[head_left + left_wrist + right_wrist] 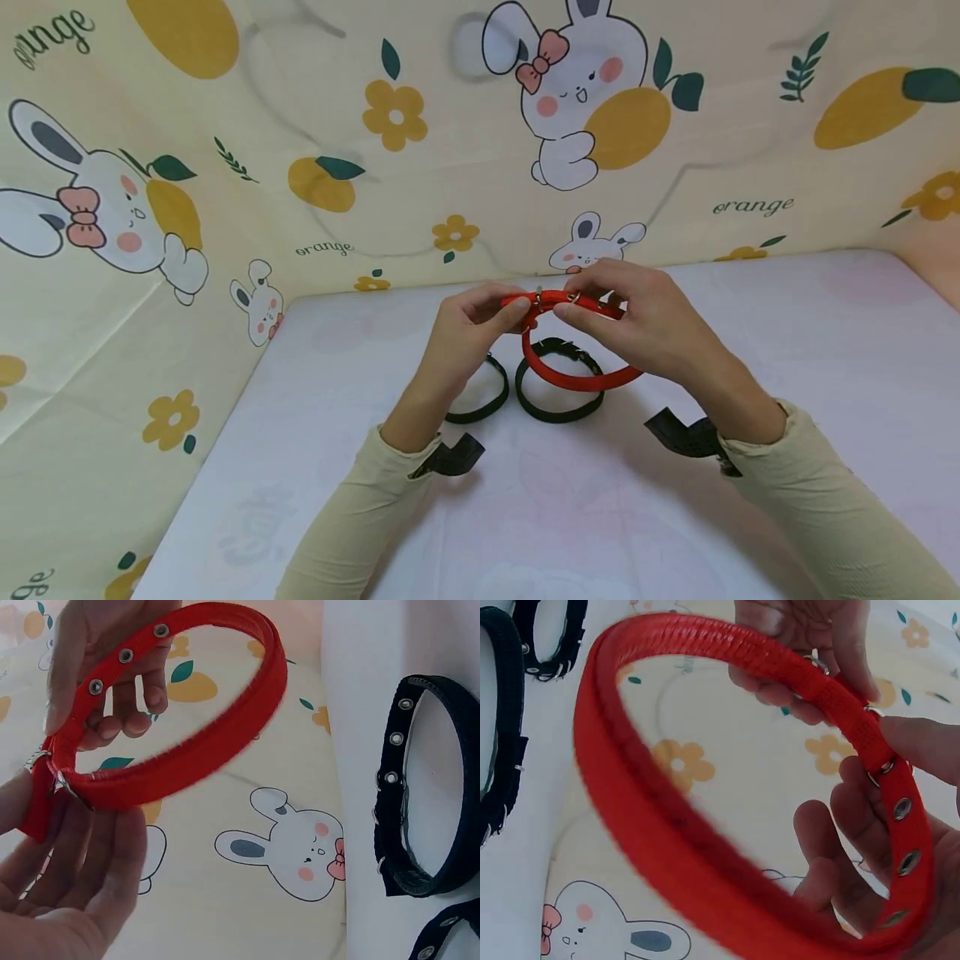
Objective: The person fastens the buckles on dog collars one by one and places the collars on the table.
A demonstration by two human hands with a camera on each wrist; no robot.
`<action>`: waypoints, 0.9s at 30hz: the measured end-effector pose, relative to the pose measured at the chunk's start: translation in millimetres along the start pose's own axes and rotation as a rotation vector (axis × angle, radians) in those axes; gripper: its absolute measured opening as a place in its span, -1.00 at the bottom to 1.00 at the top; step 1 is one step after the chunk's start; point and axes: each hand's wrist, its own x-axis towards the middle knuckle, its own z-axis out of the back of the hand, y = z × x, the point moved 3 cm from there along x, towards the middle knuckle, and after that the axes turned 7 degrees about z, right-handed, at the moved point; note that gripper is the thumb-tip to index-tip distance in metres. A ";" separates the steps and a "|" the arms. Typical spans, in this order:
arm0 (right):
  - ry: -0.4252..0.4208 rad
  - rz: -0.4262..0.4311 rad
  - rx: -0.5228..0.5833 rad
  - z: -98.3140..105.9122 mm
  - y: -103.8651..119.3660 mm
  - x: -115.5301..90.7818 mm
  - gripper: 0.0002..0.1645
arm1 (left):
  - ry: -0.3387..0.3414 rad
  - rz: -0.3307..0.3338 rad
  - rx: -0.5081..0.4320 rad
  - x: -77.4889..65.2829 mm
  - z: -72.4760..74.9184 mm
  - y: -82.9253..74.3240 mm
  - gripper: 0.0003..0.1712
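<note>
A red collar [577,382] with metal eyelets is closed into a loop and raised above the white tabletop. My left hand [461,337] pinches it between thumb and fingers at the buckle end. On the other side, my right hand [660,325] grips the eyelet strap close to the buckle, its thumb on the band. A metal ring and buckle show on the red collar [247,731] in the left wrist view. Seen from the right wrist, several eyelets run along the strap beside the right fingers [817,885].
Two black collars, a left one [480,414] and a right one [558,417], stand as loops on the white tabletop [525,517] below the hands. A patterned cloth [450,108] with rabbits and oranges hangs behind. Black straps [453,457] stick out from the sleeves.
</note>
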 end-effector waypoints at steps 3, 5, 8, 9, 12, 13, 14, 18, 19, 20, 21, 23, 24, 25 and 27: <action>-0.019 -0.037 0.008 -1.8 0.6 0.1 -0.70 | 0.002 -0.008 -0.046 -0.4 0.0 0.1 -0.77; -0.023 -0.072 0.018 -2.8 1.1 0.0 -0.69 | 0.007 0.000 -0.092 -0.7 0.4 -0.2 -0.76; -0.007 -0.103 0.027 -3.6 1.9 -0.2 -0.68 | 0.008 0.037 -0.137 -1.0 1.4 -1.3 -0.73; 0.000 -0.104 0.027 -3.5 2.0 -0.3 -0.68 | 0.001 0.056 -0.149 -1.1 2.0 -1.7 -0.72; 0.008 -0.103 0.048 -2.0 1.3 -0.8 -0.69 | -0.023 0.068 -0.190 -0.8 5.3 -3.0 -0.70; 0.009 -0.101 0.055 -1.1 0.8 -1.0 -0.69 | -0.027 0.066 -0.201 -0.8 6.1 -3.7 -0.70; 0.008 -0.095 0.064 -0.1 0.2 -1.2 -0.69 | -0.031 0.064 -0.212 -0.9 7.1 -4.3 -0.70; 0.008 -0.069 0.072 3.0 -1.3 -0.8 -0.68 | -0.016 0.043 -0.214 -1.4 9.7 -6.1 -0.70; 0.008 -0.063 0.071 3.5 -1.5 -0.4 -0.67 | -0.011 0.046 -0.202 -1.4 10.3 -6.1 -0.70; 0.007 -0.057 0.068 3.9 -1.6 -0.1 -0.67 | -0.005 0.045 -0.191 -1.5 10.9 -6.3 -0.70; 0.006 -0.054 0.065 4.2 -1.6 0.3 -0.66 | -0.001 0.043 -0.177 -1.4 11.5 -6.4 -0.70; 0.008 -0.049 0.068 4.7 -1.9 0.3 -0.66 | 0.011 0.032 -0.136 -1.4 11.6 -7.0 -0.71; 0.010 -0.048 0.070 4.7 -2.0 0.2 -0.66 | 0.014 0.027 -0.110 -1.4 11.3 -7.2 -0.71; 0.012 -0.045 0.072 4.9 -2.1 -0.1 -0.66 | 0.018 0.025 -0.086 -1.3 10.8 -7.1 -0.71; 0.018 -0.042 0.082 4.5 -2.0 -0.8 -0.68 | 0.036 0.015 -0.045 -1.3 8.1 -7.2 -0.72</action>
